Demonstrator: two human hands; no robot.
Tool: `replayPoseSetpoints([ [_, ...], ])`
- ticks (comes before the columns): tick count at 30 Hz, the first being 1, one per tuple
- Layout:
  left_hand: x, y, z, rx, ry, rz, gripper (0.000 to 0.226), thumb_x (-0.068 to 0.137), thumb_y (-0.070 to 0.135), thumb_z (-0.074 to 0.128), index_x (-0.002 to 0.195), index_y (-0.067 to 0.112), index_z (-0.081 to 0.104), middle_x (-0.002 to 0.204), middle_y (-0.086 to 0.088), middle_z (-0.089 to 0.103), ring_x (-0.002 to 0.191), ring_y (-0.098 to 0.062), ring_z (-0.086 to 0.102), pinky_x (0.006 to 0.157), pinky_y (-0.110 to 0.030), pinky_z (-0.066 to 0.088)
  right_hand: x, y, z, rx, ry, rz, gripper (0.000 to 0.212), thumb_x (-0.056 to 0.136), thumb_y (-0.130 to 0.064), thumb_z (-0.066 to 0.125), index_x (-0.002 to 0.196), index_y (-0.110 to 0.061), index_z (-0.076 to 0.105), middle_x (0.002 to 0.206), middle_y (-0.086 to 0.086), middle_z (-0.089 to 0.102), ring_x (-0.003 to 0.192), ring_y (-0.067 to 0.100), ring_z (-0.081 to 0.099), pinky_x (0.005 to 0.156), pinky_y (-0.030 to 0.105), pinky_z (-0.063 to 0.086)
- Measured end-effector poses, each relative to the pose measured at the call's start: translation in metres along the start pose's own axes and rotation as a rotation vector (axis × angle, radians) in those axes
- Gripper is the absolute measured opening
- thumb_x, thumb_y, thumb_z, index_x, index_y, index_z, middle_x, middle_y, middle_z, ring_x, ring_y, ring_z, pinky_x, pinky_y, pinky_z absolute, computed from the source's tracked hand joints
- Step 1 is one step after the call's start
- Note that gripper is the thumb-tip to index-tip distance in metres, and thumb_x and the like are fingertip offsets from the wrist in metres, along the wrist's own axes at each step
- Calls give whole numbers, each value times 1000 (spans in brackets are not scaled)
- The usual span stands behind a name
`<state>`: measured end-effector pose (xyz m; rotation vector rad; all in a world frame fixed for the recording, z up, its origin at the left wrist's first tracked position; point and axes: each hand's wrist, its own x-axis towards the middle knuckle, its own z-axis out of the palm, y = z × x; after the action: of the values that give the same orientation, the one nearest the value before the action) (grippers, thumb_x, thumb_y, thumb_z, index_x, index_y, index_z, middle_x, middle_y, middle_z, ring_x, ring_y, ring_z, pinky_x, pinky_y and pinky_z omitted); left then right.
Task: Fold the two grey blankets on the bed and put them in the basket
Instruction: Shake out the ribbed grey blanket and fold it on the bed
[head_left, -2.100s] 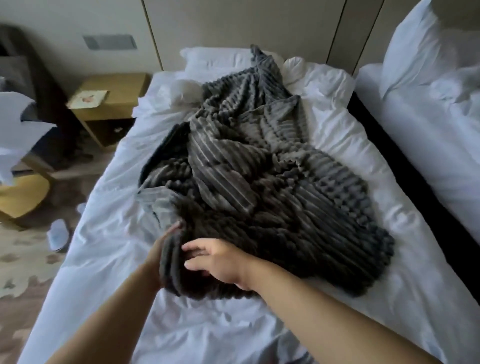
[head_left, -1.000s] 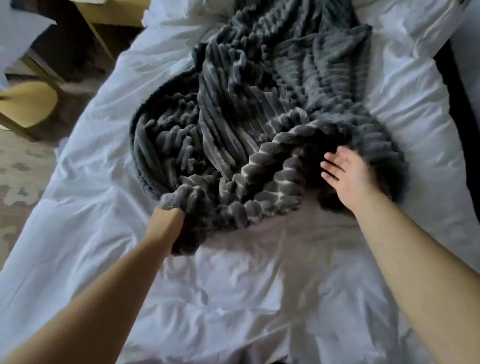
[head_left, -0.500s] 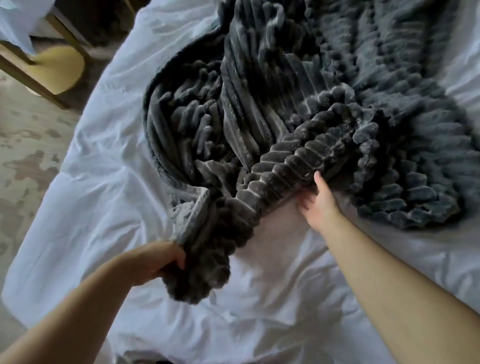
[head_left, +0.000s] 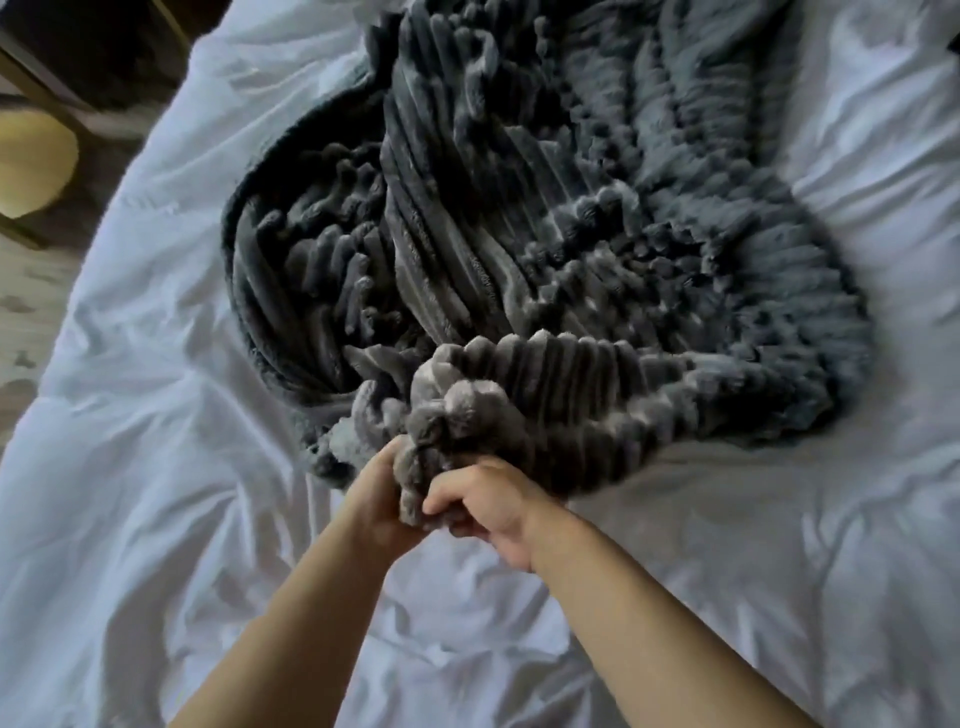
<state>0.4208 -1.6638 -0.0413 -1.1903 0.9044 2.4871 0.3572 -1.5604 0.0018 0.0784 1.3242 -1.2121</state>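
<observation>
A: My right hand has crossed over to join my left hand; both hands grip one bunched edge of the grey blankets.
B: Progress?
A: Heap lies unfolded on bed. Nothing folded; basket unseen.

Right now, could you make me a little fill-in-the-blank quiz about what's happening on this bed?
1. The crumpled blanket is ____ in colour.
2. The rumpled sheet under it is ____.
3. The number of hands gripping its bunched near edge is ____: the left hand and the right hand.

Missing words: grey; white; two.
</observation>
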Motion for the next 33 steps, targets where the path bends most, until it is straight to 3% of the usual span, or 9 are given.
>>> replayPoseSetpoints([
  [7,-32,32,-36,192,208,-158,28,68,20,49,76,-1,64,72,-18,65,67,-31,64,69,-33,53,38,-8,-98,1140,432,-66,38,91,-36,60,107,-3,51,107,24,57,96,40,61,83,52,54],
  [10,-66,53,-72,157,264,-72,30,65,18,45,79,-5,58,63,-18,62,56,-30,62,56,-29,53,51,16,-118,793,687,104,22,93,-23,56,101,-5,64,106,18,64,89,34,65,67,44,60],
  [15,-97,60,-122,106,444,47,44,75,23,47,108,-4,58,79,-15,64,72,-29,63,76,-42,52,24,92,-127,297,1134,334,52,89,-33,57,132,-5,51,137,15,53,122,34,54,97,43,46],
  [18,-106,45,-124,142,513,114,20,80,21,56,93,6,61,67,-7,65,59,-22,64,66,-35,53,24,107,-127,665,948,256,19,97,-23,54,104,-6,59,108,11,60,84,25,59,66,32,48],
  [21,-106,26,-124,569,778,170,22,84,27,72,95,9,67,79,-21,70,64,-37,68,56,-45,57,18,92,-130,1061,936,72,28,99,-17,44,72,-18,43,63,-3,48,48,7,38,38,16,30],
  [24,-113,19,-117,915,1114,367,38,79,40,66,108,14,66,96,-19,70,87,-39,64,74,-43,51,-4,47,-117,761,1220,-113,14,89,-13,47,75,-12,51,65,0,51,51,14,42,38,20,29],
  [26,-118,17,-103,822,1060,550,40,74,43,63,109,24,63,97,-8,70,87,-30,62,74,-39,49,-15,15,-86,296,1320,-363,16,80,-15,52,85,-4,63,74,4,56,64,21,48,48,20,37],
  [29,-110,12,-74,689,759,521,43,68,60,65,102,34,65,93,5,71,89,-20,67,78,-41,56,-17,-1,-6,-662,792,-449,24,78,-18,60,57,-12,51,62,7,58,68,27,53,60,29,37],
  [33,-85,3,-56,584,500,304,35,73,60,73,93,32,72,94,11,73,93,-10,66,88,-29,50,-4,40,60,-1519,23,-84,18,84,-20,59,91,-6,68,98,20,69,90,35,65,72,33,49],
])
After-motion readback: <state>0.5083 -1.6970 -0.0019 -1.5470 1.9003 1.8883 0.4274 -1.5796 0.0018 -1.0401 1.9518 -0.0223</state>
